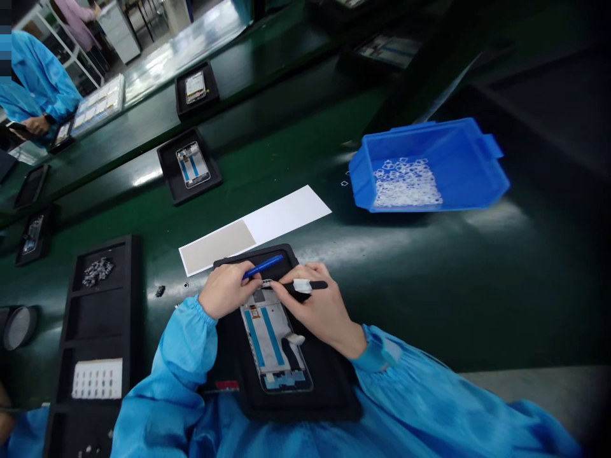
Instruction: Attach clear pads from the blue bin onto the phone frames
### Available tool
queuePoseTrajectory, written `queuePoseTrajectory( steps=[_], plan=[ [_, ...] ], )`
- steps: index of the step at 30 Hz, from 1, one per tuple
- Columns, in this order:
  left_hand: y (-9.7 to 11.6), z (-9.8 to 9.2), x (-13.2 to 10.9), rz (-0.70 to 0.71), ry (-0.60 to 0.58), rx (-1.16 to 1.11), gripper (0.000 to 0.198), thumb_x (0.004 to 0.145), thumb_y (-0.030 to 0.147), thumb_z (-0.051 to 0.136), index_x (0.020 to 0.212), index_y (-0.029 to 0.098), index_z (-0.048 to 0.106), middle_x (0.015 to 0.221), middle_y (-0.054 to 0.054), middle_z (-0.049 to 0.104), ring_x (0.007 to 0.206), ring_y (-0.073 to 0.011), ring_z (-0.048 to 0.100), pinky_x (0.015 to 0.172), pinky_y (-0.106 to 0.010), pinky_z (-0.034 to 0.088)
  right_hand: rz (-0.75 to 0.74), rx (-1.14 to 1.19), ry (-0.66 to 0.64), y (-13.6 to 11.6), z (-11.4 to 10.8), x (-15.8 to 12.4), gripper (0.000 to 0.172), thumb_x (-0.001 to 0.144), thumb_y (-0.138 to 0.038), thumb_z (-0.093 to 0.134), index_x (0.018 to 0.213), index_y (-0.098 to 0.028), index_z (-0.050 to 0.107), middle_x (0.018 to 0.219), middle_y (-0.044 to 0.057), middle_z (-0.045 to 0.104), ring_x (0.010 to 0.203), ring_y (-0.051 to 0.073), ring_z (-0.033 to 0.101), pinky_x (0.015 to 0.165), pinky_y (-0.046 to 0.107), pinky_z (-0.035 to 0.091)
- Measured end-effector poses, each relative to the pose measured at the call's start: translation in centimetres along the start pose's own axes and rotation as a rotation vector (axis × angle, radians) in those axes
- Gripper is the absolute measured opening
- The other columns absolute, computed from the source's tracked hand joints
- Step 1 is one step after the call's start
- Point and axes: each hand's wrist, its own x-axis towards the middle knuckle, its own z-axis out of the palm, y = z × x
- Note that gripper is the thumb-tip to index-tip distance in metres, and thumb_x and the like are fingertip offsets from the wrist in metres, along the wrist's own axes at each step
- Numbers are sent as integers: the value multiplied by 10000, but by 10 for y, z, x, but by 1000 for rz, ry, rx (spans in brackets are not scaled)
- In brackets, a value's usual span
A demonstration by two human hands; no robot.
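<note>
At the far left, a black compartment tray is seen on the green table, with small dark parts in its top section and a white sheet of tiny pieces lower down. A few loose dark bits lie on the table just beside it.

The left hand is curled closed around a blue tool, whose tip is directed at the upper end of the phone frame. The frame is seated face-open in a black holder directly in front of the person.

The right hand is likewise closed, pinching a black tool wrapped in white tape, held across the same upper end of the frame. Whether either tip is touching the frame cannot be told.

Behind the hands a white and grey sheet is laid flat, and well to the right a blue bin of small clear parts is tilted toward the person.

With both tips crowded at one spot, a slip could be judged likely to scratch the frame's inner surface or flick a small piece away onto the dark table. The frame could also be lifted out of its seat if either tool is levered too hard.
</note>
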Motion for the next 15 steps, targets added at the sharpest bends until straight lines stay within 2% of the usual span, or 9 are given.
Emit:
queuePoseTrajectory(
  steps=[2, 5, 8, 10, 12, 15],
  plan=[
    [-4, 3, -12, -7, 127, -113, 116, 901, 271, 593, 931, 198, 678, 626, 45, 536, 586, -121, 522, 605, -228, 383, 39, 83, 69, 2, -1, 0, 301, 1012, -357, 541, 747, -215, 538, 719, 24, 570, 697, 230, 553, 674, 356, 419],
    [-17, 9, -45, -87, 376, -274, 231, 934, 354, 544, 1036, 198, 681, 684, 23, 581, 611, -130, 543, 646, -236, 439, 169, 263, 190, 5, 0, 0, 268, 1010, -384, 559, 806, -214, 529, 757, 25, 557, 702, 224, 572, 656, 335, 453],
    [-31, 26, -89, -194, 505, -279, 321, 940, 406, 527, 1145, 203, 668, 882, -40, 667, 791, -183, 625, 779, -292, 511, 270, 329, 254, 7, 1, -1, 275, 1023, -456, 528, 896, -212, 546, 791, 29, 556, 707, 218, 575, 673, 332, 487],
    [-35, 46, -116, -242, 495, -254, 376, 942, 421, 519, 1228, 213, 648, 1016, -74, 666, 923, -220, 640, 850, -327, 529, 301, 318, 265, 8, 2, -3, 289, 1037, -483, 497, 971, -212, 573, 797, 29, 549, 730, 221, 574, 698, 336, 494],
    [-33, 71, -136, -287, 415, -250, 439, 942, 429, 508, 1318, 224, 604, 1084, -89, 638, 971, -232, 648, 852, -333, 551, 313, 321, 259, 9, 4, -5, 302, 1055, -487, 465, 1047, -214, 595, 799, 31, 548, 773, 230, 581, 738, 350, 498],
    [-22, 108, -155, -325, 312, -344, 584, 898, 438, 562, 1441, 234, 494, 1294, -109, 561, 1164, -263, 606, 936, -326, 549, 313, 325, 259, 14, 7, -8, 333, 1074, -495, 438, 1126, -219, 617, 821, 42, 565, 831, 246, 596, 838, 397, 494]
  ],
)
